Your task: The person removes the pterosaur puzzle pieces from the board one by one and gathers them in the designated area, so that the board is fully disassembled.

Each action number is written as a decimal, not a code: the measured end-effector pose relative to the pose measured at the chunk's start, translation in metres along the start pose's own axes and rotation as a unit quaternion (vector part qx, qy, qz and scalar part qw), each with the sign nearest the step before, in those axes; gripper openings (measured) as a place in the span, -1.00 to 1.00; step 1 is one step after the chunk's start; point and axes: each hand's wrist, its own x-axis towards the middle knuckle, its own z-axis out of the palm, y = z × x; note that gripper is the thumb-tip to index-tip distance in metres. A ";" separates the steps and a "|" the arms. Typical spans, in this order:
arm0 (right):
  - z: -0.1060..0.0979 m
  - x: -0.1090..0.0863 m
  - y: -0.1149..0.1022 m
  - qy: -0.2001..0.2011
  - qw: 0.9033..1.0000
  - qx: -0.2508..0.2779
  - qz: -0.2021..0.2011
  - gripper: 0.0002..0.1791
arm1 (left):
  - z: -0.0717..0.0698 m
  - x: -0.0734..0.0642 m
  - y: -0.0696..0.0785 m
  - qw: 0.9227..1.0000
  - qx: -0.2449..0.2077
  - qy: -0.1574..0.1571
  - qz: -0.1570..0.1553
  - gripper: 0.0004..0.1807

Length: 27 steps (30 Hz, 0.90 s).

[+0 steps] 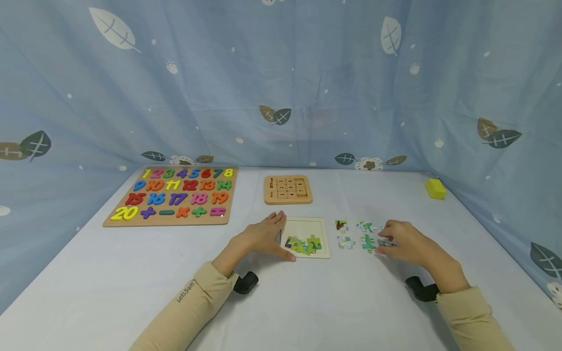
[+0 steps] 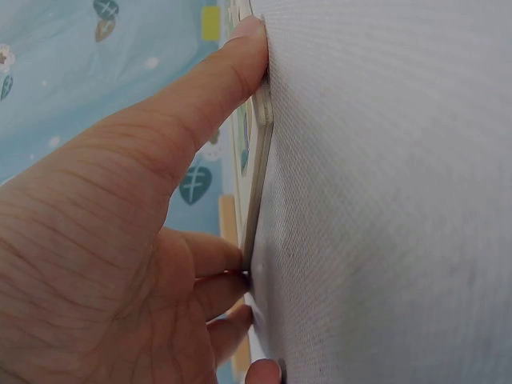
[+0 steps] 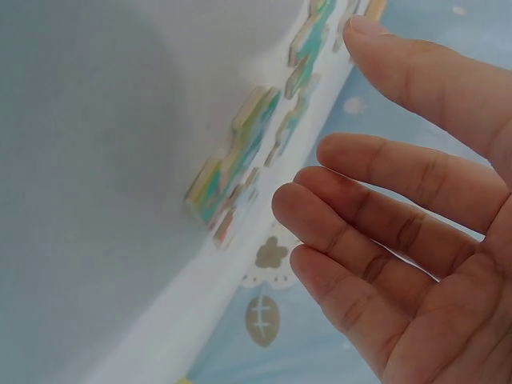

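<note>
On the white table [image 1: 307, 302], near its middle, I see a shallow wooden puzzle tray [image 1: 306, 226]. Inside it, in the half nearer to the person, lie some green puzzle pieces [image 1: 303, 245], with a little purple on the left side. Behind the tray is a small wooden sliding puzzle [image 1: 287, 201], which contains tiles numbered 1 to 8. Farther left, a number board [image 1: 158, 222] carries coloured numbers from 1 to 20 and 5 sign shapes.

The left hand [image 1: 268, 236] is spread out, the fingers quite straight: they touch the left edge of the tray, and the thumb lies against the near edge. The right hand [image 1: 406, 242] is over the right end of the loose pieces [image 1: 368, 243], its fingers softly bent and the thumb well apart from them; I see nothing held in it. These pieces lie to the right of the tray, in about 2 rows, and the right hand partly hides the last of them from the head view.

Both sleeves [image 1: 189, 312] are beige, and at each wrist is a black device [image 1: 246, 282]. A yellow block [image 1: 435, 188] stands at the far right, before a blue leaf-patterned curtain [image 1: 281, 73].
</note>
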 end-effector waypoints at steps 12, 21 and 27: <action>-0.003 0.015 -0.013 0.001 1.000 0.021 -0.016 -0.58 | 0.001 0.001 -0.001 1.000 0.000 -0.001 0.001 0.27; -0.004 0.027 -0.026 -0.003 1.000 0.021 -0.018 -0.55 | 0.000 0.000 -0.001 1.000 -0.005 -0.003 0.002 0.27; -0.004 0.035 -0.037 -0.015 0.999 0.029 -0.015 -0.51 | 0.000 0.001 -0.001 1.000 -0.005 -0.008 -0.001 0.26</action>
